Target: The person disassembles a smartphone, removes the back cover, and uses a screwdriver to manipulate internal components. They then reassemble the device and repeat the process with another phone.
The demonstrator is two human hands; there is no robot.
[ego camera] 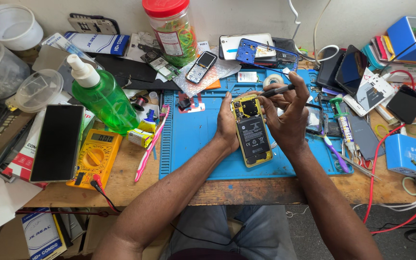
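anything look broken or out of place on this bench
The phone held by the left hand has its back cover off, so battery and circuit board show. The right hand holds a dark tool over it. A toothbrush overhangs the blue mat.

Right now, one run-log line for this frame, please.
left hand: holds opened phone | right hand: grips screwdriver, steadies phone | under: blue mat | nearby: multimeter, green bottle
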